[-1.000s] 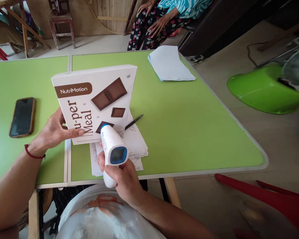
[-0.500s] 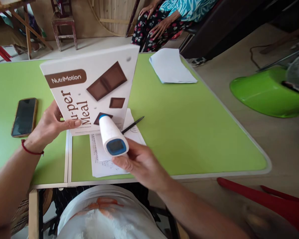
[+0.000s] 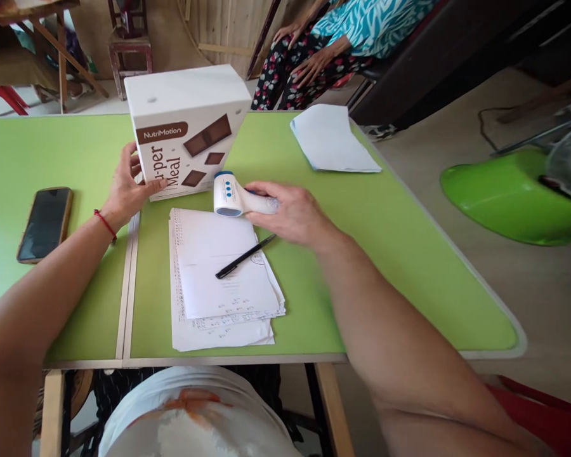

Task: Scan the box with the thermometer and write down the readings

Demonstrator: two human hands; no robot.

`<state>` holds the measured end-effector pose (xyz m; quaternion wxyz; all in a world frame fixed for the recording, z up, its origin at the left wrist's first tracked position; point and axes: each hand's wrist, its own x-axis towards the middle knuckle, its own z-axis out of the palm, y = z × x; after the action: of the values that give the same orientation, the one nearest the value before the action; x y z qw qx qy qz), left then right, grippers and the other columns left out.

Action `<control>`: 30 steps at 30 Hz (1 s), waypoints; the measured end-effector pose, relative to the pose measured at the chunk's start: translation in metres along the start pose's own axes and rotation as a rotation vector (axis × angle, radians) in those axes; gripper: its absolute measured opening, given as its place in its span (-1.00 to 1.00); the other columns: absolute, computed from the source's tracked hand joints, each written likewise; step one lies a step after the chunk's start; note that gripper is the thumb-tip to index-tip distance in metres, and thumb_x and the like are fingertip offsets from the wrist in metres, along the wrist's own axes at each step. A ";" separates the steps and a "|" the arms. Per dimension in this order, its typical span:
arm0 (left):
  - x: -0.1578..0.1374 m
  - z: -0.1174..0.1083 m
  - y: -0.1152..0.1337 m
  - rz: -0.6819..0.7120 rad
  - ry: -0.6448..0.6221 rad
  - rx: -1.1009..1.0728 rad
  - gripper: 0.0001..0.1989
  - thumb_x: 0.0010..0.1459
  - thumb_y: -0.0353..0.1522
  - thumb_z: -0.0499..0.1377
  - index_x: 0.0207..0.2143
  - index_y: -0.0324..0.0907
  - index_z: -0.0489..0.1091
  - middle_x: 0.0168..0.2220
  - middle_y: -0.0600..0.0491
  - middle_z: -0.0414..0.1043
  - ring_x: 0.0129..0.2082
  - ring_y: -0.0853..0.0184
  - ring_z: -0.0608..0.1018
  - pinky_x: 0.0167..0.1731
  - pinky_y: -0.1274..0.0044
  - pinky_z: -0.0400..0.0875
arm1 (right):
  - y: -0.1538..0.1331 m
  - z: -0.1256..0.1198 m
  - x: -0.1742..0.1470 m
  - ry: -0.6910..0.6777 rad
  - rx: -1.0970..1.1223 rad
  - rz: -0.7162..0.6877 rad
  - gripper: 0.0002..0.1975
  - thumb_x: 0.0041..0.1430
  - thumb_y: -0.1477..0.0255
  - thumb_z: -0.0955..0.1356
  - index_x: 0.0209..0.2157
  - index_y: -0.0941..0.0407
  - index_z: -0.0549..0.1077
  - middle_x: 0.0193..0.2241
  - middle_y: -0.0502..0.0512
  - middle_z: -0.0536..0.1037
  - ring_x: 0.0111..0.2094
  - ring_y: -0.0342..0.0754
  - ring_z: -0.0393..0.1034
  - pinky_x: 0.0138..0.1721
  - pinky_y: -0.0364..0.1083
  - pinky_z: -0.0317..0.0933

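Green laminate covers the table [image 3: 385, 254], which fills the centre and left of the frame; a seam runs down it at lower left.

White carton [image 3: 186, 130], printed "NutriMotion" with brown chocolate squares, stands upright at upper centre, its printed face turned toward the camera and slightly to the right. It is shut; its contents cannot be seen. The left hand [image 3: 126, 187] grips the carton's lower left edge, thumb across the printed face and fingers behind.

Paper stack [image 3: 223, 279] lies flat at centre, just below the carton. A second folded sheet [image 3: 330, 136] lies well apart at upper right of the table.

White and blue infrared thermometer [image 3: 238, 197] lies on the table between the carton and the paper stack, just beside the carton's lower right corner. Its long axis runs roughly left to right across the frame: the head, with blue buttons, points left, and the handle points right. The right hand [image 3: 290, 212] is closed over the handle, fingers wrapped on top.

Dark phone [image 3: 44, 223] lies face up at far left, well apart from both hands.

Black pen [image 3: 245, 256] rests diagonally on the paper stack, one end at lower left and the other at upper right, just below the right hand.
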<state>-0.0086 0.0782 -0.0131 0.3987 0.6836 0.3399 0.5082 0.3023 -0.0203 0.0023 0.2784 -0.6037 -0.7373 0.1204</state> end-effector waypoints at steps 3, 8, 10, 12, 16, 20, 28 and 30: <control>-0.001 0.002 -0.004 0.007 -0.016 -0.021 -0.16 -0.15 -0.08 0.56 0.10 -0.06 0.26 0.14 -0.11 0.48 0.21 -0.05 0.50 0.05 0.19 0.57 | 0.011 0.003 -0.002 0.024 -0.063 -0.035 -0.55 0.04 0.48 0.46 0.02 0.04 0.61 -0.02 0.16 0.67 0.03 0.24 0.56 0.19 0.29 0.34; -0.009 0.001 0.000 0.002 -0.061 -0.004 -0.31 -0.04 -0.07 0.52 0.05 -0.07 0.33 0.13 -0.08 0.49 0.09 0.02 0.59 0.05 0.20 0.56 | 0.023 -0.020 -0.009 -0.132 0.093 0.122 -0.52 -0.03 0.42 0.48 0.01 0.06 0.62 -0.05 0.14 0.67 -0.06 0.19 0.57 0.03 0.20 0.46; -0.011 -0.001 0.005 -0.008 -0.081 0.019 -0.33 -0.01 -0.07 0.51 0.05 -0.08 0.35 0.13 -0.09 0.50 0.09 0.02 0.59 0.03 0.20 0.57 | 0.024 -0.032 -0.011 -0.196 0.144 0.188 -0.51 -0.06 0.42 0.48 -0.01 0.08 0.64 -0.09 0.13 0.68 -0.13 0.15 0.59 -0.08 0.12 0.49; -0.012 -0.003 0.011 -0.018 -0.106 0.053 -0.32 -0.02 -0.05 0.51 0.06 -0.09 0.36 0.10 -0.10 0.52 0.08 0.00 0.59 -0.01 0.19 0.60 | 0.025 -0.041 -0.012 -0.213 0.158 0.224 -0.51 -0.09 0.43 0.48 -0.03 0.07 0.65 -0.10 0.12 0.68 -0.15 0.14 0.59 -0.10 0.09 0.50; -0.010 -0.010 0.021 -0.018 -0.166 0.164 -0.35 -0.03 -0.05 0.51 0.01 -0.11 0.41 0.07 -0.10 0.55 0.07 -0.03 0.59 0.03 0.14 0.59 | 0.028 -0.045 -0.012 -0.176 0.171 0.265 -0.51 -0.10 0.43 0.50 -0.03 0.04 0.65 -0.14 0.09 0.70 -0.15 0.19 0.60 -0.06 0.11 0.50; -0.007 -0.015 0.025 -0.053 -0.227 0.190 -0.42 0.00 -0.05 0.49 -0.04 -0.14 0.44 0.13 -0.10 0.52 0.11 -0.04 0.57 0.07 0.15 0.58 | 0.029 -0.028 -0.009 -0.043 0.179 0.262 -0.55 -0.08 0.41 0.51 -0.06 0.06 0.66 -0.10 0.12 0.70 -0.11 0.19 0.60 0.01 0.16 0.48; -0.003 -0.020 0.025 -0.072 -0.331 0.195 -0.36 -0.18 -0.08 0.57 -0.09 -0.13 0.49 0.02 -0.11 0.57 0.07 -0.15 0.56 0.08 0.04 0.52 | 0.033 0.002 -0.003 0.051 0.037 0.185 -0.64 0.03 0.44 0.51 -0.08 0.09 0.65 -0.11 0.20 0.69 -0.10 0.24 0.57 0.05 0.24 0.42; -0.002 -0.018 0.025 -0.094 -0.332 0.163 -0.35 -0.25 -0.10 0.60 -0.13 -0.12 0.49 -0.07 -0.08 0.59 0.04 -0.14 0.57 0.05 0.06 0.53 | 0.035 0.004 -0.002 0.037 0.018 0.139 -0.65 0.07 0.44 0.50 -0.06 0.08 0.64 -0.12 0.19 0.68 -0.09 0.24 0.56 0.04 0.25 0.42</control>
<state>-0.0250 0.0686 0.0116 0.4157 0.7715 0.3410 0.3402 0.3287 -0.0134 -0.0193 0.2885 -0.6531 -0.6870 0.1349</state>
